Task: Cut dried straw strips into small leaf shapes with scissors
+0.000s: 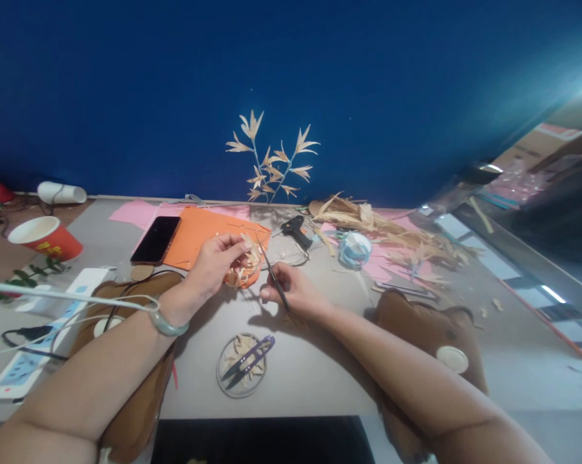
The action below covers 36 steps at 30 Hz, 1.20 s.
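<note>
Now, L hand [216, 259] gripping straw piece [245, 270], R hand [296, 294] w/ dark tool [274, 277]

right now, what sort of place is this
Probably a craft worktable: glue gun, orange paper and dried leaf strips lie about; the left hand holds a leaf bundle, the right hand a thin dark tool.

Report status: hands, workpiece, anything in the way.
Left hand shut on leaf bundle. Right hand shut on thin tool, tip by the bundle. Snips in dish, apart from both hands.
</note>
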Each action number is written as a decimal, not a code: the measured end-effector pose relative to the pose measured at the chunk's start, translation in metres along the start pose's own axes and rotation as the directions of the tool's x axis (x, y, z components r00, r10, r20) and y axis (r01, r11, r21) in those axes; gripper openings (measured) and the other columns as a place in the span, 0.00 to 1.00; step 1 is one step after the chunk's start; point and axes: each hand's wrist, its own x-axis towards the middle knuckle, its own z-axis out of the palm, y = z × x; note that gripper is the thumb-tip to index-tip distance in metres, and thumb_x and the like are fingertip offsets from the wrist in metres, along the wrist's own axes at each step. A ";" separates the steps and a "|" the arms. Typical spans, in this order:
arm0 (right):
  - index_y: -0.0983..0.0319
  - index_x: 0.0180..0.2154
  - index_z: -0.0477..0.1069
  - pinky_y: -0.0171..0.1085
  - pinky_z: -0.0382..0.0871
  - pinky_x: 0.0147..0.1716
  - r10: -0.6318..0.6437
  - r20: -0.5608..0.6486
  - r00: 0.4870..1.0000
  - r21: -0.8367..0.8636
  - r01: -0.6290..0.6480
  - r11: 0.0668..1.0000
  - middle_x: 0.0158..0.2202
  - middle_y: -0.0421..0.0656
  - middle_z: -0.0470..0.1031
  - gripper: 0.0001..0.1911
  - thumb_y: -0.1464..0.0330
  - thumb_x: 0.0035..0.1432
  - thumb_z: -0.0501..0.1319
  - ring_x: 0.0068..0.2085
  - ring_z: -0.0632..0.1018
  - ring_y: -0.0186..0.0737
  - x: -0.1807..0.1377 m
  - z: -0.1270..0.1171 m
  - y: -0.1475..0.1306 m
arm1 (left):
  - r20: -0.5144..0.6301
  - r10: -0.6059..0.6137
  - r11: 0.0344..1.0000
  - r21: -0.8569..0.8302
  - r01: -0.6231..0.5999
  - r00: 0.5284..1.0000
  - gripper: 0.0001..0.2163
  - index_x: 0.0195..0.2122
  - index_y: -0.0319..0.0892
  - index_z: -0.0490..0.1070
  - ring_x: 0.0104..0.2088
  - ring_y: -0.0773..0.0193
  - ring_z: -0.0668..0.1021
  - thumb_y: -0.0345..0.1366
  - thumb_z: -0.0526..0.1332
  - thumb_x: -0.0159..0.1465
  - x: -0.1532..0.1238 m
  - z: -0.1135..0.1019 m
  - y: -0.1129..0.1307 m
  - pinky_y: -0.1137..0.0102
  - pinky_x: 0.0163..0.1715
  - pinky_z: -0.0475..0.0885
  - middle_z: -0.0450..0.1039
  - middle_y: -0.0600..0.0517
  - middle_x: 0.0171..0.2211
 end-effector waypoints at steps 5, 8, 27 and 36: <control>0.61 0.27 0.60 0.32 0.59 0.26 -0.003 0.013 1.000 0.017 0.003 1.000 0.23 0.35 0.66 0.25 0.55 0.38 0.72 0.26 0.66 0.32 -0.001 0.002 0.001 | -0.036 0.042 0.999 0.029 -0.041 0.998 0.12 0.26 0.38 0.70 0.19 0.73 0.71 0.38 0.71 0.47 0.002 -0.001 -0.003 0.77 0.20 0.65 0.70 0.56 0.19; 0.61 0.27 0.60 0.32 0.61 0.27 0.001 0.014 1.000 0.041 -0.001 0.999 0.23 0.35 0.66 0.25 0.55 0.38 0.72 0.27 0.68 0.32 -0.001 0.003 0.000 | -0.042 0.053 0.997 0.058 -0.050 0.998 0.12 0.24 0.38 0.68 0.19 0.73 0.71 0.38 0.71 0.47 0.002 0.000 -0.003 0.77 0.20 0.66 0.71 0.56 0.19; 0.61 0.25 0.59 0.31 0.61 0.21 0.068 0.040 0.997 0.080 -0.071 0.994 0.19 0.35 0.68 0.24 0.56 0.39 0.71 0.21 0.71 0.32 -0.001 0.003 0.001 | -0.022 0.046 0.998 0.047 -0.045 0.999 0.12 0.27 0.37 0.72 0.20 0.71 0.73 0.39 0.70 0.48 0.002 -0.002 -0.005 0.76 0.22 0.68 0.73 0.54 0.21; 0.61 0.25 0.59 0.30 0.59 0.20 0.073 0.014 0.997 0.088 -0.074 0.993 0.19 0.34 0.65 0.24 0.55 0.40 0.70 0.21 0.69 0.31 -0.003 0.004 -0.001 | -0.048 0.026 0.999 0.039 -0.024 0.998 0.12 0.26 0.39 0.69 0.20 0.71 0.73 0.36 0.70 0.46 0.002 -0.001 -0.005 0.76 0.21 0.67 0.73 0.55 0.22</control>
